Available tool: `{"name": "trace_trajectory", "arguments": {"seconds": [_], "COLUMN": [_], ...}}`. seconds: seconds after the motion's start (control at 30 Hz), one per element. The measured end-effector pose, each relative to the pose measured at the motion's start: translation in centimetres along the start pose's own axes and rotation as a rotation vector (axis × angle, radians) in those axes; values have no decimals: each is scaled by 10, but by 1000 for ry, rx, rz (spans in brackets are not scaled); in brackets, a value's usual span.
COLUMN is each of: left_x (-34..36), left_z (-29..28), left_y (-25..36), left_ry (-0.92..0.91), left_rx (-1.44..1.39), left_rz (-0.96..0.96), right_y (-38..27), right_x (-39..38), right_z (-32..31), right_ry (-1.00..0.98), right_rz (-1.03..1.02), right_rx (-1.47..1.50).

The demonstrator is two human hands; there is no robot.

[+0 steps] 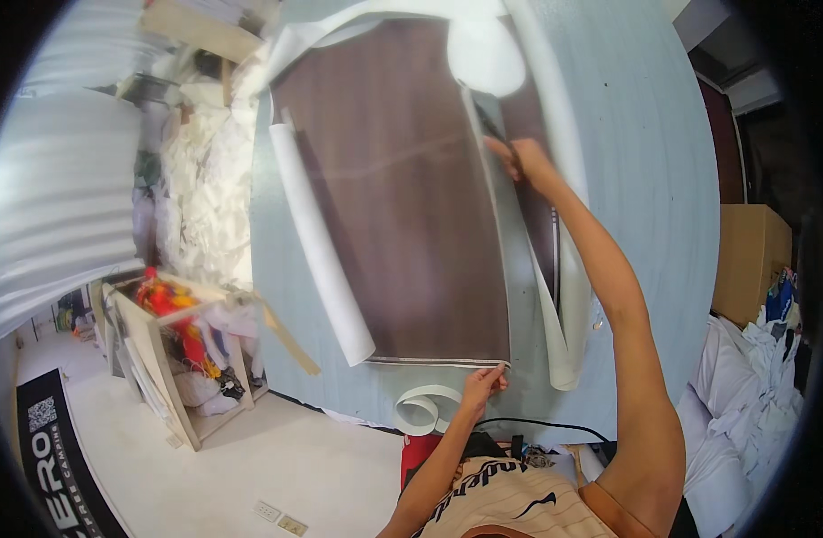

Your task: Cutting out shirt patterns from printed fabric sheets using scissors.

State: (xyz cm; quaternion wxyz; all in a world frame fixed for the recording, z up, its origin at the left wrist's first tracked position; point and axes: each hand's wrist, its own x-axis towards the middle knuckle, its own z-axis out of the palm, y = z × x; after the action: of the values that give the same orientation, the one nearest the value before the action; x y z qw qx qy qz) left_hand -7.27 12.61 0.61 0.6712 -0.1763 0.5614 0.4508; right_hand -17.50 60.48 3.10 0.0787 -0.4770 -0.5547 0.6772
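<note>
One brown sheet (402, 224) had its near-right corner pinched by the left hand (485, 389); the right hand (531, 165) gripped dark scissors (493, 124).

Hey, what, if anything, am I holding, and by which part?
Your right grip holds what looks like dark scissors by the handle end; your left grip pinches the brown sheet at its near right corner.

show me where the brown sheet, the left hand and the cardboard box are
Brown sheet (398, 211): head view, middle of its flat surface.
Left hand (482, 388): head view, back of the hand.
Cardboard box (743, 269): head view, its front side.
</note>
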Motion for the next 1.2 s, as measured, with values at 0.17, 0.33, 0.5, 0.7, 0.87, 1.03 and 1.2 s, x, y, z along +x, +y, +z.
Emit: {"name": "trace_trajectory", "arguments": {"seconds": [0.17,0.33,0.5,0.7,0.87,1.03,1.2], "left_x": [-1,0,-1,4,10,8,4], "left_z": [-3,0,2,-3,-10,-9,-8], "left_y": [1,0,3,-2,-11,-8,-2], "left_ry": [9,17,-4,3,-13,-38,-17], "left_rx": [-21,-7,-23,-28,-74,-68,-59], "left_rz": [19,9,-7,2,7,3,3], "right_y": [-13,-12,-2,-17,-26,-33,-47], "right_x": [-4,11,22,45,63,86,105], "right_z": [20,38,51,62,71,76,76], "right_ry": [18,5,80,80,60,179,82], "right_rz": [28,5,-37,25,36,34,-78], "right_rx": [105,267,372,450,571,532,674]}}
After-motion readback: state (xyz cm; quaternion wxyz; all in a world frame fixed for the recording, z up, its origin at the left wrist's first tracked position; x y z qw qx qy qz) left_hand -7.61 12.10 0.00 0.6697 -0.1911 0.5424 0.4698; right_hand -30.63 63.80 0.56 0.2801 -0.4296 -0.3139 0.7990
